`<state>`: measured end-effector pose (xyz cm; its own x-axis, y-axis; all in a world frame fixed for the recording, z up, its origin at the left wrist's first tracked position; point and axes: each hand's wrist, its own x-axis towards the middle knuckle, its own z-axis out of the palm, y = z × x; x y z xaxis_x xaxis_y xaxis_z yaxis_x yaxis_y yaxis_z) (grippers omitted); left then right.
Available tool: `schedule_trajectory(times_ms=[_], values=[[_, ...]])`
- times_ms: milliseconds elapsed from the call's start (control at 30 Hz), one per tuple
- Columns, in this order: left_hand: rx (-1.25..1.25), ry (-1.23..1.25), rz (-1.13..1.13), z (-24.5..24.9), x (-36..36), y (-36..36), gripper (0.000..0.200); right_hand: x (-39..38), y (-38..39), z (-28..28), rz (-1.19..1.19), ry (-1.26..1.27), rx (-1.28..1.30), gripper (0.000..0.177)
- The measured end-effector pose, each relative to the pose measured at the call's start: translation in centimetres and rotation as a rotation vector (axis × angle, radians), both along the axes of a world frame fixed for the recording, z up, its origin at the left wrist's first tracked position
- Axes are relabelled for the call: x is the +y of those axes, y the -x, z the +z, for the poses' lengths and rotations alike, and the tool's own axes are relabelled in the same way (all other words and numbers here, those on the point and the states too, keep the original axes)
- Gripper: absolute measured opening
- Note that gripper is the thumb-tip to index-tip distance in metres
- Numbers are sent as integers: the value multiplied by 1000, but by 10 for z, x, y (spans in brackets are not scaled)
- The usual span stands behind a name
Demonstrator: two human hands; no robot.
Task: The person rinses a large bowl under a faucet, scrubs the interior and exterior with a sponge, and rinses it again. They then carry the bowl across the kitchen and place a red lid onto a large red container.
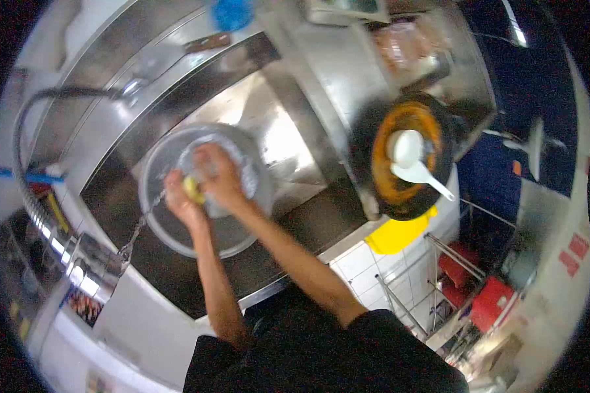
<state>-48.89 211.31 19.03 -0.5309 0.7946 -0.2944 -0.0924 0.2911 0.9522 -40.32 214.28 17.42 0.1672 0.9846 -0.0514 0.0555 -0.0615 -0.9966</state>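
Observation:
My left hand (186, 202) is closed around a small yellow sponge (193, 189), over a large round basin (152, 223) that looks grey and partly see-through. Just to its right, my right hand (219, 175) reaches down into the same basin with its fingers bent. Motion blur hides whether those fingers grip anything. Whitish suds (248, 175) show inside the basin around my hands. The basin stands in a steel sink (308, 226).
A flexible steel tap (88, 265) curves along the left, and a thin water stream runs toward the basin. On the right, a dark wok (360, 141) with orange residue holds a white ladle (423, 175). Below it hangs a yellow cloth-like thing (400, 236).

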Motion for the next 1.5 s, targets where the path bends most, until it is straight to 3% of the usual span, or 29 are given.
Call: schedule_trajectory(times_ms=[33, 67, 100, 133, 167, 333, 367, 400, 467, 567, 633, 667, 700, 767, 800, 833, 867, 900, 967, 1000, 1033, 1067, 1100, 1133, 1167, 1233, 1333, 1433, 1500], values=[[-19, 47, -16, -5, -2, 8, 43, 10, 15, 8, 187, 285, 376, 42], [-50, -10, 34, 1, 1, -3, 42, 16, 32, 0, 310, 387, 798, 53], [-72, -67, 91, 9, 4, -9, 41, 22, 44, 7, 331, 450, 921, 53], [161, -126, -59, 0, 7, 7, 38, 22, 56, 7, 304, 524, 1037, 55], [151, -141, -65, -13, 8, 11, 38, 19, 57, 5, 301, 508, 1028, 55], [573, -377, -118, 14, 22, -7, 37, 4, 49, 29, 329, 387, 685, 70], [660, -416, -130, 21, 21, -11, 37, 15, 31, 25, 450, 493, 762, 69], [693, -361, -223, 33, 11, -20, 34, 22, 32, 10, 389, 434, 871, 68], [613, -281, -154, 15, 12, -6, 34, 14, 47, -21, 395, 241, 830, 66], [454, -215, -103, 3, 25, 20, 36, 0, 39, 5, 396, 322, 835, 65], [334, 14, 64, 3, 29, 24, 43, -2, 36, 31, 405, 384, 853, 63], [414, 32, 67, 15, 19, 11, 48, 1, 38, 34, 412, 397, 861, 63], [419, -72, -5, 16, 12, 5, 49, 5, 40, 35, 419, 411, 868, 63], [317, -171, -238, 7, -7, 8, 50, 19, 37, 28, 471, 488, 1193, 61], [319, -174, -231, 9, -2, 14, 50, 14, 34, 44, 515, 512, 1045, 59], [557, -179, -208, 14, 5, 18, 49, 5, 33, 46, 524, 516, 1040, 59], [795, -183, -184, 20, 13, 18, 48, -2, 32, 47, 517, 472, 769, 58], [795, -185, -179, 25, 20, 19, 48, -8, 32, 50, 503, 421, 502, 57], [753, -301, -142, 32, 31, 21, 46, -14, 36, 50, 452, 307, 517, 50], [555, -245, -194, 29, 30, 20, 46, -10, 36, 55, 371, 369, 413, 47], [557, -248, -191, 27, 27, 19, 46, -8, 36, 59, 289, 431, 309, 45], [329, -131, -191, 25, 21, 14, 46, -14, 42, 67, 73, 281, 277, 42], [99, -14, -189, 27, 18, 8, 46, -12, 37, 72, 76, 282, 280, 42], [-51, -143, -1, 18, 17, -1, 41, -8, 31, 75, 123, 341, 253, 41], [-52, -143, -1, 18, 17, -1, 41, -4, 28, 76, 171, 398, 222, 41], [-294, -97, 83, 23, 18, -5, 50, -6, 28, 64, 155, 352, 173, 43], [-113, -125, 93, 20, 21, -9, 48, -4, 33, 51, 135, 294, 102, 44], [-197, -98, 156, 26, 21, -4, 44, -4, 35, 50, 161, 304, 149, 50], [-275, -40, 249, 29, 24, 6, 45, -3, 46, 45, 92, 500, 113, 57]])
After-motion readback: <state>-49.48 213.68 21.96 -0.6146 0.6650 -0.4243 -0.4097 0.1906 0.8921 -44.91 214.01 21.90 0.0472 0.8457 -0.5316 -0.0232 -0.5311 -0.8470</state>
